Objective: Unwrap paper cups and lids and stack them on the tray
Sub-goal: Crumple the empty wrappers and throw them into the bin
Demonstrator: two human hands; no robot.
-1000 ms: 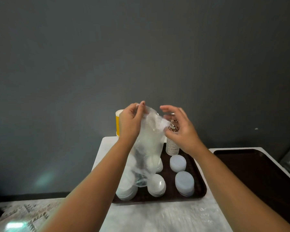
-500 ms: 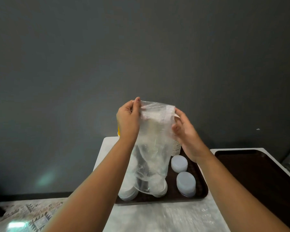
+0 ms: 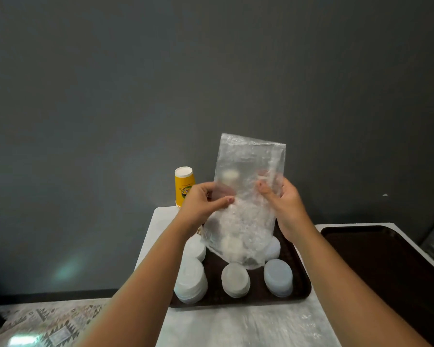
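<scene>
Holding a clear crinkled plastic bag (image 3: 248, 196) upright over the brown tray (image 3: 300, 286), left hand (image 3: 202, 202) and right hand (image 3: 283, 204) each pinching its sides; lid stacks (image 3: 278, 278) below

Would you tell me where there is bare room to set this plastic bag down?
The second tray on the right shows bare, and so does the table strip in front of the near tray. That near tray is crowded with lid stacks.
</scene>
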